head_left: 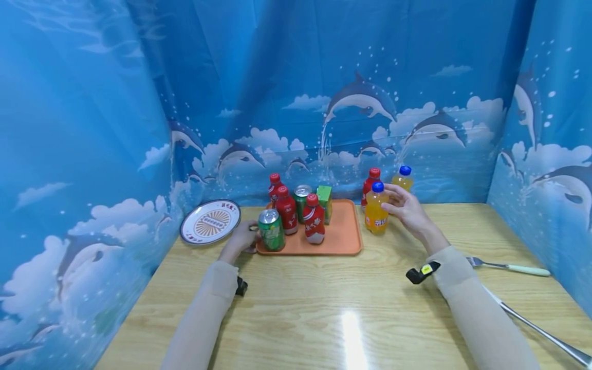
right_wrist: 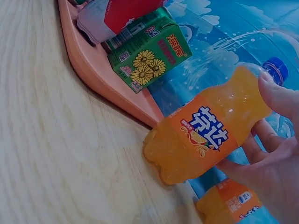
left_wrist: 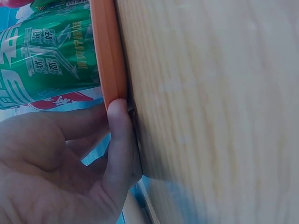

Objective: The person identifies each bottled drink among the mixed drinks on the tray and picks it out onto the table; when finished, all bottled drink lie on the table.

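Observation:
An orange tray (head_left: 342, 241) holds two green cans, one of them (head_left: 271, 231) at its front left corner, several red bottles (head_left: 314, 221) and a green carton (head_left: 325, 203). My left hand (head_left: 242, 237) is at the tray's left edge; in the left wrist view its fingers (left_wrist: 120, 140) pinch the tray rim (left_wrist: 111, 56) beside the green can (left_wrist: 51, 56). My right hand (head_left: 407, 208) grips an orange drink bottle (head_left: 376, 213) with a blue cap, just right of the tray. The right wrist view shows the thumb near the cap of this bottle (right_wrist: 205, 130), with the green carton (right_wrist: 149, 56) beyond.
Behind the held bottle stand a red bottle (head_left: 370, 185) and a second orange drink bottle (head_left: 403, 179). A white plate (head_left: 210, 222) lies at the back left. On the right lie a fork (head_left: 527, 269) and a long metal utensil (head_left: 546, 334). A blue dolphin curtain (head_left: 296, 103) surrounds the table.

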Motion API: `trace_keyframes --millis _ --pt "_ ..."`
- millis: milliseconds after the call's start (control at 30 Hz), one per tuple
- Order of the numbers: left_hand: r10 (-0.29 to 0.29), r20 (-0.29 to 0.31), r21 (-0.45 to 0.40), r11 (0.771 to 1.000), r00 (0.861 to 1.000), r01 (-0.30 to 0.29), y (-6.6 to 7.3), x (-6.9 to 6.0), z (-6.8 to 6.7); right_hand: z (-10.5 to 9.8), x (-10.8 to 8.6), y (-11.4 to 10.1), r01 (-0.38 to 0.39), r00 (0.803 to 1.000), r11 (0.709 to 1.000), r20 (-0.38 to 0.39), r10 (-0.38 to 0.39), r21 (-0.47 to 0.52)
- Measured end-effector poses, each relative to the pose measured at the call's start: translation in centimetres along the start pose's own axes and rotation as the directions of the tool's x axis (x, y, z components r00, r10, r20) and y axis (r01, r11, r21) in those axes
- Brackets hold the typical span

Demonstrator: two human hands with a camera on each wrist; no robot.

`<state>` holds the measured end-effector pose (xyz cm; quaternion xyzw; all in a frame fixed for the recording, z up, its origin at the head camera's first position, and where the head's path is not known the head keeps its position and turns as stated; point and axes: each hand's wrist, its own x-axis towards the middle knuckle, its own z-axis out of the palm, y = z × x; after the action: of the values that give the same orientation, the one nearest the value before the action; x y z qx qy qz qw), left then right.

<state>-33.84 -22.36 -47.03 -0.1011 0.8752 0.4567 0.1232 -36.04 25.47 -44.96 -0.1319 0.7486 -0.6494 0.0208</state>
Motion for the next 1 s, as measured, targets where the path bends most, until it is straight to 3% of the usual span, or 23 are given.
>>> trace_keyframes --millis 433,733,900,1000 --pt "0.016 -0.003 -0.003 1.0 1.0 -0.016 -0.1 0.2 -0.2 -0.8 -0.2 -0.2 -0.001 1.0 0.999 0.024 0.001 -0.032" --pt "0.013 0.007 -0.013 1.0 1.0 -0.013 -0.2 0.1 0.0 -0.7 -0.9 -0.6 0.015 1.0 0.977 0.017 -0.012 -0.214" --pt "-0.001 0.013 -0.013 1.0 1.0 0.001 -0.2 0.3 0.0 0.3 -1.2 -1.9 0.097 0.991 0.966 -0.067 -0.116 -0.242" --pt "-0.01 0.012 -0.015 1.0 1.0 0.011 -0.2 0.4 0.0 1.2 -1.4 -2.8 0.188 0.959 0.944 -0.156 -0.235 -0.27"
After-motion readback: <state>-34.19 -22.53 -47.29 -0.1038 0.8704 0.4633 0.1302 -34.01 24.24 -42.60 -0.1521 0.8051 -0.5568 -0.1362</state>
